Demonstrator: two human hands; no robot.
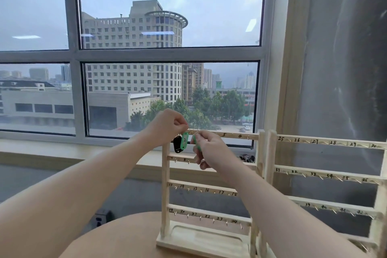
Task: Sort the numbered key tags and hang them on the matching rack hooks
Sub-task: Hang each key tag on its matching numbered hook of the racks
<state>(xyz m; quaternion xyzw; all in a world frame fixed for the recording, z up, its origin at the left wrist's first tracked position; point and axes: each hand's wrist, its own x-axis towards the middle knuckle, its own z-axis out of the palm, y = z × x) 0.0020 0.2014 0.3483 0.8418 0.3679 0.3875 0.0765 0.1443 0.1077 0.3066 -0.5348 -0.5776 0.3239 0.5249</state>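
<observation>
1. The step in hand is the hanging of tags on the top bar of the left wooden rack [207,192], at its left end, where the low numbers should be.
2. The left hand [167,125] pinches with closed fingertips the ring of a green key tag [185,140] marked "2", right at the bar. Whether the ring is already over its hook, I cannot tell.
3. A black key tag [177,144] hangs just beside the green one, to its left, probably on the first hook.
4. The right hand [211,151] holds a second green tag [196,142] between thumb and fingers, its ring up near the bar. Its number is hidden.
5. The next move, I judge, calls for a small, exact lowering of each ring onto its own hook, then an opening of the fingers.
6. More tags seem to lie on the sill [247,158] behind the rack.
</observation>
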